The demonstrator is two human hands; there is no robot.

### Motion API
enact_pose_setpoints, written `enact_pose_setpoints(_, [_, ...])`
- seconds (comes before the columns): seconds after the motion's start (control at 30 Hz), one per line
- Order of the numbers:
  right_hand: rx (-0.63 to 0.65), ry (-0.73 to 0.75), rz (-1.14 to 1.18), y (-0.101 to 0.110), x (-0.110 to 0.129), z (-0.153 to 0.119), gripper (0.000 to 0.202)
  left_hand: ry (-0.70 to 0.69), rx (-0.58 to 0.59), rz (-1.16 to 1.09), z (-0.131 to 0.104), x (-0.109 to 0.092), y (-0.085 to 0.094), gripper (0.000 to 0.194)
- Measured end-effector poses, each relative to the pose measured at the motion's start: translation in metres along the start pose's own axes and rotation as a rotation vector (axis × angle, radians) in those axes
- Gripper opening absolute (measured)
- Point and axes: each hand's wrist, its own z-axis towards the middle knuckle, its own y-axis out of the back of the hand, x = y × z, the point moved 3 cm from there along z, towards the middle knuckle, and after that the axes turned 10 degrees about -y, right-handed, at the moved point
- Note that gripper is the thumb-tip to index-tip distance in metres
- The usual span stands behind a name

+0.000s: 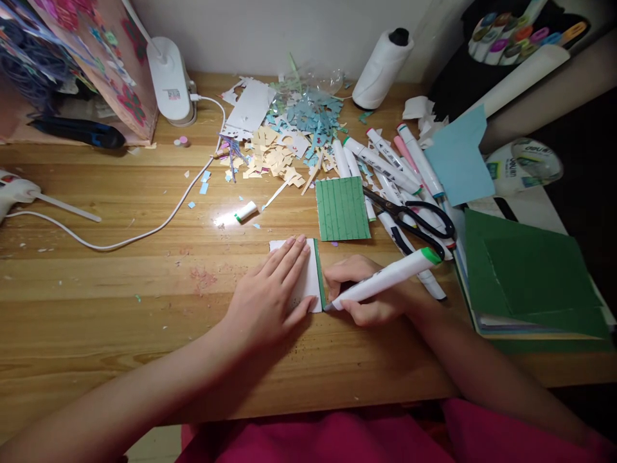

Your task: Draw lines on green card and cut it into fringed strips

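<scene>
My left hand lies flat with its fingers stretched over a white piece of paper, pressing it to the table. Along the paper's right side shows a narrow green strip. In my right hand is a white marker with a green end, tilted up to the right. Its tip touches or nearly touches the lower end of the green strip. Just beyond the hands lies a green square with dark parallel lines. A marker cap rests on its side to the left of that square.
Black-handled scissors lie among several markers to the right. Paper scraps are heaped at the back. Green sheets are stacked at the right edge. A white cable crosses the left side, near a glue gun.
</scene>
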Motion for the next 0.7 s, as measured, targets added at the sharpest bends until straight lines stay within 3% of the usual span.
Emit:
enact_pose_setpoints(0.33, [-0.036,0.015,0.013,-0.0009,-0.0003,0.0005,0.005,-0.006,-0.007,0.005,-0.0001,0.0,-0.0001,0.066])
enact_pose_setpoints(0.5, [-0.145,0.013,-0.013,0.0025,0.0021,0.0014,0.006,-0.008,-0.009,0.014,0.0003,0.0001,-0.0006,0.067])
enact_pose_setpoints(0.7, [-0.395,0.087,-0.149,0.0069,0.0069,0.0016,0.011,-0.01,-0.013,0.02,0.0001,0.0002,-0.0009,0.068])
